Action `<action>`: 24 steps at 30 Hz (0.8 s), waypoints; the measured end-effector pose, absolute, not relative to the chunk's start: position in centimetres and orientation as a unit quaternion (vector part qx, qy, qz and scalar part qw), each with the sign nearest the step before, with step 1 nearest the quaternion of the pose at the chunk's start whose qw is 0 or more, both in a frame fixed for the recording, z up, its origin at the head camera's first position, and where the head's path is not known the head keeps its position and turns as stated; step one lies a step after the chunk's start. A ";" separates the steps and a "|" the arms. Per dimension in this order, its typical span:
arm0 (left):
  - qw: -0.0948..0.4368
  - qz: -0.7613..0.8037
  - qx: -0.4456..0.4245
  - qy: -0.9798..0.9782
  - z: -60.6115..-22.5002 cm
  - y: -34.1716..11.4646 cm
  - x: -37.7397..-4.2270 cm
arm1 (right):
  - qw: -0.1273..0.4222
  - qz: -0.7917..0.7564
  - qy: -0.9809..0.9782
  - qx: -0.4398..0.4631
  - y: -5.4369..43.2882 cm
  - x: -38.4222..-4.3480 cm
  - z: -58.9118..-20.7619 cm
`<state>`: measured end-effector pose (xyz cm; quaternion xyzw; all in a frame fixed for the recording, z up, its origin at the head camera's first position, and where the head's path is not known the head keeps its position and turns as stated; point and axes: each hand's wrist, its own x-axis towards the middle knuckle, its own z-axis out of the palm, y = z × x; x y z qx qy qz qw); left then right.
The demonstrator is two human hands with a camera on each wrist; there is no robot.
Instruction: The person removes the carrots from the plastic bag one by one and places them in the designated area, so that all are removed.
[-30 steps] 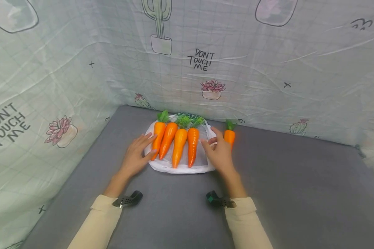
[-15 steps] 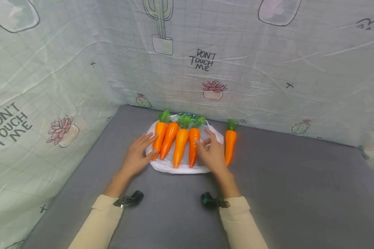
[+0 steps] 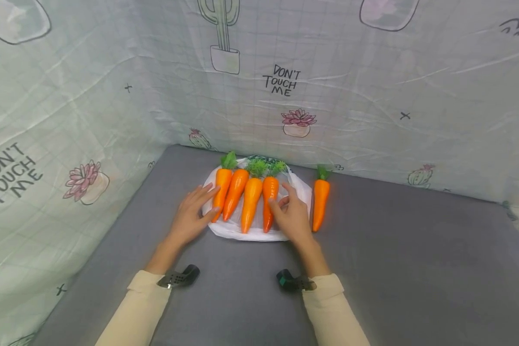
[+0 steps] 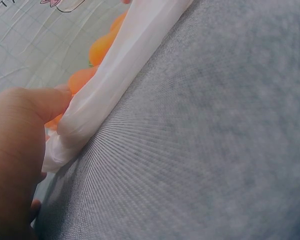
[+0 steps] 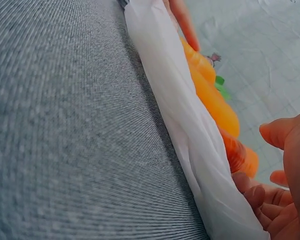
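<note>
Several orange carrots with green tops lie side by side on a white plastic bag [image 3: 231, 234] in the head view. My left hand [image 3: 190, 214] rests at the bag's left edge, its thumb and fingers spread against the leftmost carrot [image 3: 223, 180]. In the left wrist view its thumb [image 4: 52, 102] touches an orange carrot behind the bag's rolled white edge [image 4: 115, 75]. My right hand [image 3: 295, 216] is beside the rightmost carrot on the bag [image 3: 268, 211]. The right wrist view shows its thumb [image 5: 280, 132] apart from loosely bent fingers, which lie near that carrot [image 5: 242, 155].
One more carrot [image 3: 321, 205] lies off the bag to the right, on the grey tabletop [image 3: 406, 259]. Patterned cloth [image 3: 350, 91] hangs behind the table and along its left side. Dark wrist devices sit on both forearms.
My right hand has moved left, away from the loose carrot and over to the rightmost one on the bag. The loose carrot is now in full view. My left hand has stayed put.
</note>
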<state>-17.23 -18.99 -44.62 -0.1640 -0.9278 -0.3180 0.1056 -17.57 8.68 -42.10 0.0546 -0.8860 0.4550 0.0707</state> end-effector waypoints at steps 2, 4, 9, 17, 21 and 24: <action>0.105 -0.317 -0.164 -0.928 -44.6 -19.0 -17.3 | 0.069 0.451 -0.888 0.053 8.6 -17.6 -42.2; 0.105 -0.318 -0.164 -0.928 -44.6 -19.0 -17.3 | 0.067 0.444 -0.892 0.051 8.6 -17.7 -42.3; 0.105 -0.316 -0.167 -0.928 -44.6 -19.0 -17.4 | 0.057 0.429 -0.900 0.047 8.6 -17.8 -42.5; 0.108 -0.315 -0.169 -0.928 -44.9 -19.1 -17.5 | 0.056 0.424 -0.902 0.052 8.4 -17.8 -42.6; 0.106 -0.316 -0.166 -0.928 -45.0 -19.1 -17.5 | 0.052 0.419 -0.905 0.051 8.3 -17.8 -42.7; 0.105 -0.317 -0.166 -0.928 -45.0 -19.1 -17.6 | 0.048 0.415 -0.907 0.047 8.2 -17.8 -42.8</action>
